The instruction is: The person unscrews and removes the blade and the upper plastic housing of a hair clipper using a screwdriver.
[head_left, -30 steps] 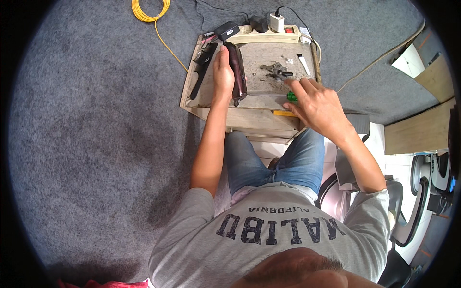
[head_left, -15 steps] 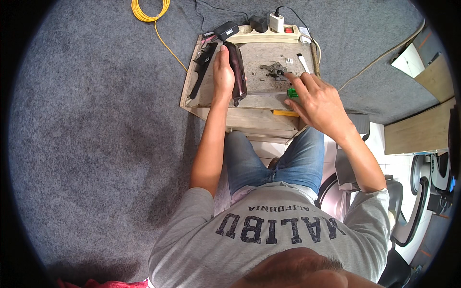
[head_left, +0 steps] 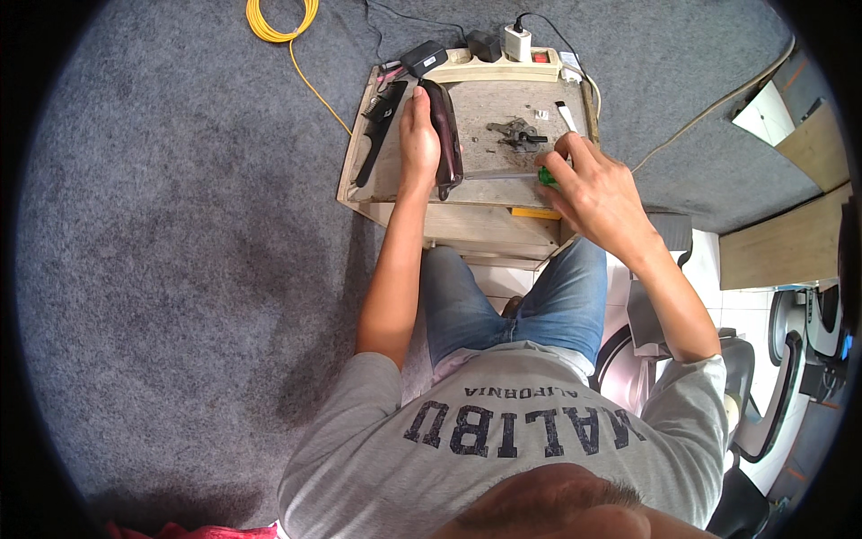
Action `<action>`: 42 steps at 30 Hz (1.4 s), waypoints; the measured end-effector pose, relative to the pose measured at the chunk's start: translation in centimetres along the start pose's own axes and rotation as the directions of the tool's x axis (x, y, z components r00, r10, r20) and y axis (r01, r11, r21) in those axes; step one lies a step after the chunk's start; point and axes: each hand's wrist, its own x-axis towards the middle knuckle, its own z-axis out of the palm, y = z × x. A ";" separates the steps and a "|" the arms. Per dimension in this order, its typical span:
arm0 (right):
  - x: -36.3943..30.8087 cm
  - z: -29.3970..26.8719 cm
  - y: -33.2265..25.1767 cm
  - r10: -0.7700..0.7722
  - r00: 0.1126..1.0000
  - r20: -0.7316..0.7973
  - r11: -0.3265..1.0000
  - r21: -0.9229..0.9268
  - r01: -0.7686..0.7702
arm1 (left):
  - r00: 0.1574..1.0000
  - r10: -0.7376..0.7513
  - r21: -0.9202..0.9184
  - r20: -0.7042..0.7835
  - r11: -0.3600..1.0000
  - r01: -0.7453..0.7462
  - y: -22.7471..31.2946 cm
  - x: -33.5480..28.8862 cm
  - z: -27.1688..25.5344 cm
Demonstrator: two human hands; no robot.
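Observation:
My left hand [head_left: 420,148] is closed around a dark maroon hair clipper [head_left: 445,144], held upright along the tabletop's left half. At the right, my right hand [head_left: 593,184] has its fingers curled on the green handle of a screwdriver [head_left: 499,175]. The screwdriver's thin shaft lies across the wooden tabletop [head_left: 485,103], pointing left toward the clipper's lower end. Just beyond the shaft sits a small heap of dark metal and black parts [head_left: 516,135]. A small brush [head_left: 565,115] with a pale handle and dark tip lies beyond my right hand.
A black comb [head_left: 381,135] lies by the table's left edge. Along the back stand a power strip [head_left: 503,67], a white plug-in charger [head_left: 517,43] and black adapters [head_left: 424,57] with cables. A yellow object [head_left: 535,213] shows under the front edge. Coiled yellow cable [head_left: 283,34] rests on grey carpet.
My right hand has moved from the small parts toward me and closed on the screwdriver's green handle. A black piece now shows lying on the heap. The left hand stays nearly still with the clipper.

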 end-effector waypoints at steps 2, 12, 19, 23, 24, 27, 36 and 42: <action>-0.1 0.2 0.3 -0.015 0.998 -0.056 0.999 0.044 0.018 | 0.999 0.000 -0.010 -0.032 1.000 -0.001 0.0 0.1 0.0; -0.5 0.8 1.1 -0.044 0.998 -0.050 0.999 -0.030 0.042 | 1.000 0.010 -0.028 -0.015 1.000 -0.010 -0.7 0.5 -0.2; -0.7 0.7 1.8 0.039 0.999 -0.014 0.999 -0.009 -0.039 | 0.996 0.078 0.065 -0.045 0.995 -0.074 -2.9 2.4 -2.0; -0.4 1.5 0.5 0.173 0.981 -0.086 0.959 0.243 -0.148 | 0.999 -0.035 -0.021 -0.039 0.999 0.034 -0.6 0.5 -0.3; 0.2 1.5 -0.4 0.284 0.958 0.038 0.886 0.371 -0.278 | 0.996 -0.079 -0.057 -0.037 0.995 0.077 0.4 -0.2 0.1; 2.4 2.7 -2.7 0.361 0.922 0.144 0.755 0.536 -0.379 | 0.998 -0.020 -0.040 -0.057 0.999 0.018 0.0 0.2 -0.8; 4.5 7.0 -4.5 0.357 0.929 0.094 0.722 0.603 -0.339 | 0.990 -0.048 -0.035 -0.129 0.998 0.044 0.2 0.1 -0.1; 4.9 7.2 -4.5 0.336 0.935 0.114 0.767 0.542 -0.342 | 0.988 -0.068 -0.043 -0.139 0.997 0.062 0.3 0.0 -0.2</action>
